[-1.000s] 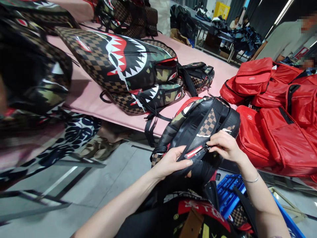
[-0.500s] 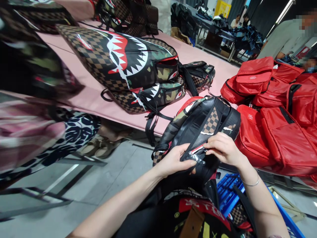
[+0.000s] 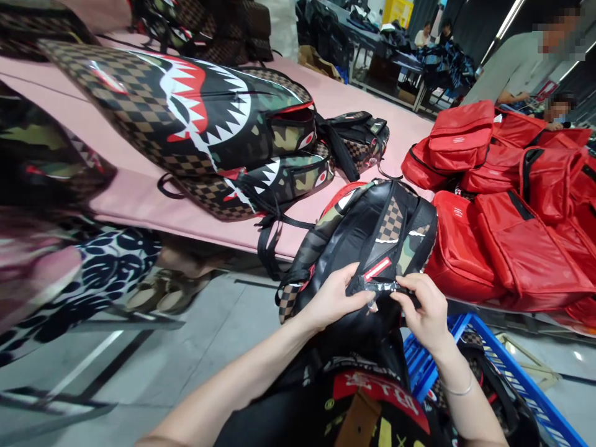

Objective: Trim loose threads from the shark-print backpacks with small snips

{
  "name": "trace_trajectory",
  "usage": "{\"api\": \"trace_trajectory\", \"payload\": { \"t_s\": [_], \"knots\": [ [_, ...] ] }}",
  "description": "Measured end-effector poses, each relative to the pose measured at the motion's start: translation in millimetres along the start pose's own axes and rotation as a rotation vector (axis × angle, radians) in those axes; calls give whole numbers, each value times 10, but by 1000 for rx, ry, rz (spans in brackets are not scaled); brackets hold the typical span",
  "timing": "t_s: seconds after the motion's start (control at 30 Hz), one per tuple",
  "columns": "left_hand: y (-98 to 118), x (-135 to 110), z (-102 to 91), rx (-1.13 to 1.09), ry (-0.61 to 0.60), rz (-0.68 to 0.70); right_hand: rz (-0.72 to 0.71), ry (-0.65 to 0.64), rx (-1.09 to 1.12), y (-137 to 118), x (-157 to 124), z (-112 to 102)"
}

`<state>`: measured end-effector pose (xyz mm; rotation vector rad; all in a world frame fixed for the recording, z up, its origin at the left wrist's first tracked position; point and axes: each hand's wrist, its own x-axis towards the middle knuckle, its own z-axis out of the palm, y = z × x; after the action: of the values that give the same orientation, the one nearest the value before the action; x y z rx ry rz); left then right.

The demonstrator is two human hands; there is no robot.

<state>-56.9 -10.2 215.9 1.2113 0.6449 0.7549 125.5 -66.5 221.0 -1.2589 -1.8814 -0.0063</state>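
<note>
A black backpack with checkered and camouflage panels leans at the table's front edge, its shoulder straps facing me. On one strap is a red label with a white border. A crinkled strip of clear plastic film stretches between my hands just below that label. My left hand is closed, thumb and fingers gripping the strap area and the film's near end. With thumb and fingertips pinched, my right hand holds the film's other end. The parts under my fingers are hidden.
Shark-mouth backpacks lie on the pink table. Red bags are piled at the right. Below them, a blue crate holds more bags. A person in patterned clothing is at the left; another person stands at the back right.
My right hand has moved right and down, drawing the film off the red label, which now shows bare. My left hand stays on the strap. The whole view has shifted slightly.
</note>
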Motion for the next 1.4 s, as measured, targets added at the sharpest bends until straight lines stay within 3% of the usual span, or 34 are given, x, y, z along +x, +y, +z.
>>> {"api": "trace_trajectory", "payload": {
  "t_s": [0.4, 0.63, 0.9, 1.03, 1.13, 1.23, 1.4],
  "knots": [
    [-61, 127, 164, 254, 124, 129, 94, 138, -412, -192, -242, 160],
    [-123, 174, 268, 233, 130, 163, 160, 157, -553, -278, -230, 179],
    [-184, 207, 272, 194, 132, 169, 141, 186, -521, -239, -229, 210],
    [-178, 209, 260, 139, 147, 112, 155, 186, -345, -196, -213, 266],
    [-148, 265, 115, -19, 85, -13, 304, 283, -33, -128, -179, 271],
    [-122, 382, -206, -136, 24, -119, 578, 472, 251, 43, -178, 212],
    [-160, 559, -870, 140, 46, -233, 944, 671, 724, 570, -511, 94]
  ]
}}
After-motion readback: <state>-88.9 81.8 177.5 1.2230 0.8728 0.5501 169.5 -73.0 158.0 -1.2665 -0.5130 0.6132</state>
